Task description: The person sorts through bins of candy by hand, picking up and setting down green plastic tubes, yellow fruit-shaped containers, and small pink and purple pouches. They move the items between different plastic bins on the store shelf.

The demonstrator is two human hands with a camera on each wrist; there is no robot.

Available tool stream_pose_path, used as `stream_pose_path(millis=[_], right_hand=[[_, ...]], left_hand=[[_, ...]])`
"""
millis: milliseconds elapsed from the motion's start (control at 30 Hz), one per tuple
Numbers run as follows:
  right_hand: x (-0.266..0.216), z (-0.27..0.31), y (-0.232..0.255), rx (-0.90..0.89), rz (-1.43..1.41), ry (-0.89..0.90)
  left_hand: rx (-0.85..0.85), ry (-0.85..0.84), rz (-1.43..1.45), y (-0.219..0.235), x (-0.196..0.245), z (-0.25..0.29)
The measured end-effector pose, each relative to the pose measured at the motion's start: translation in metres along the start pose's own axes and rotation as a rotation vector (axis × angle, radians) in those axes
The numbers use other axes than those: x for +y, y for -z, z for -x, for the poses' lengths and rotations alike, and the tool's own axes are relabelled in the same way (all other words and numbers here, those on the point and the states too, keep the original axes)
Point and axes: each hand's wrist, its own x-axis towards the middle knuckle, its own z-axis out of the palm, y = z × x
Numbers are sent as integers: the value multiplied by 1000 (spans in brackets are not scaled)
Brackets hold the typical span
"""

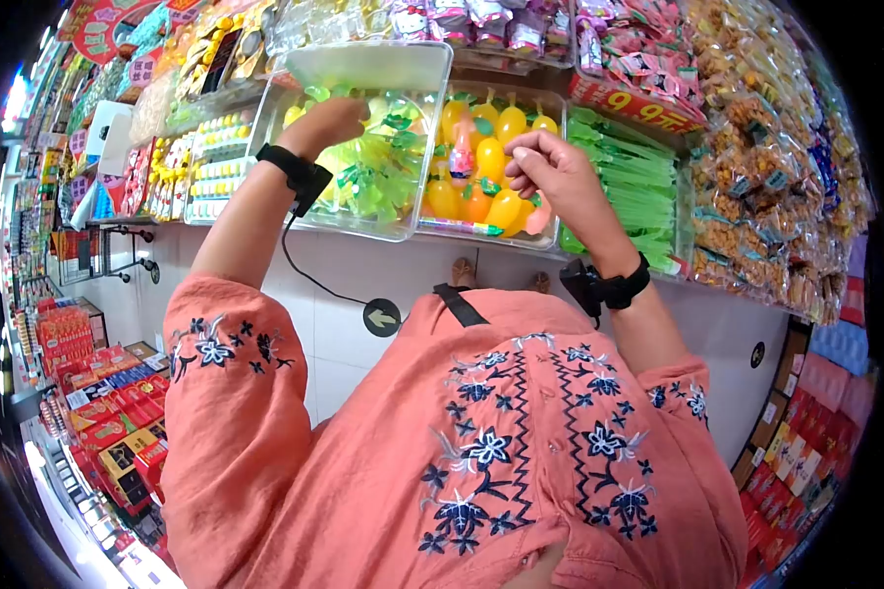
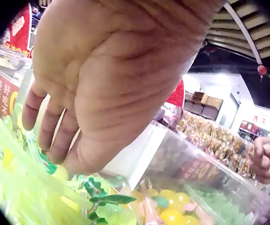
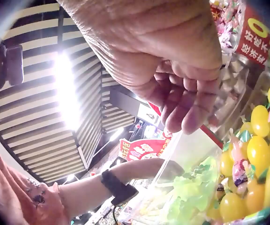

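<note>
My left hand [image 1: 336,126] reaches down into a clear plastic bin [image 1: 442,74] of translucent yellow-green jelly-like pieces [image 1: 373,187] with green leaf shapes. In the left wrist view, the left fingers [image 2: 55,133] point downward with gaps between them, their tips right at the pieces. My right hand [image 1: 560,172] hovers over the neighbouring bin of yellow, mango-shaped pieces [image 1: 488,157], loosely curled with nothing in it. Among these lies a small pink-wrapped item [image 1: 461,162]. The right wrist view shows the right fingers [image 3: 191,112] bent above the yellow pieces [image 3: 259,150].
Long green packets [image 1: 624,187] fill the bin at right, beside heaped bagged snacks [image 1: 746,187]. Pink packets and a red price sign [image 1: 638,103] stand behind. White-and-yellow rows [image 1: 216,167] lie left. The bins' clear walls stand between compartments. A cable [image 1: 314,280] hangs from the left wrist.
</note>
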Motion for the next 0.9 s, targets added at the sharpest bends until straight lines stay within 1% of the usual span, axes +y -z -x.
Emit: stream_pose_path(millis=[33,167,267,300,333,400,433,467,500,567,633,667,700,767,800,833,900], right_hand=[[2,-1,-3,-5,-1,6],[5,-1,-12,25,-15,2],[9,-3,-15,32,-6,-4],[9,-3,-17,35,-6,-5],[7,-3,-19,39,-4,-8],[3,-5,-22,39,0,-12],[1,-6,-23,36,1,-13],[-1,-7,-24,31,-3,-18],[-4,-10,-25,27,-7,-21],[-11,-15,-27,6,-30,-22],[-18,-20,-28,-32,-64,-8],[-21,-25,-27,-76,-74,-11],[-30,-27,-30,-72,-99,14],[-52,-27,-39,-61,-144,61],[-52,-34,-39,-92,-220,90],[-57,-34,-39,-81,-289,122],[-67,-30,-39,-50,-424,175]], left_hand=[[-8,58,-36,0,9,2],[-69,70,-282,6,19,7],[-27,43,-321,-13,1,5],[-8,40,-325,-12,2,6],[-36,29,-298,-8,2,8],[-18,-68,-137,3,-4,12],[-9,-115,-57,16,-2,19],[40,-158,-7,29,-3,31],[105,-235,105,41,-8,45],[173,-68,180,73,2,75],[342,-6,271,90,12,101],[289,110,421,108,38,117],[370,25,618,107,50,127],[304,63,867,107,84,135],[277,66,1024,107,104,136],[245,63,1182,102,124,136],[165,-1,1372,82,148,127]])
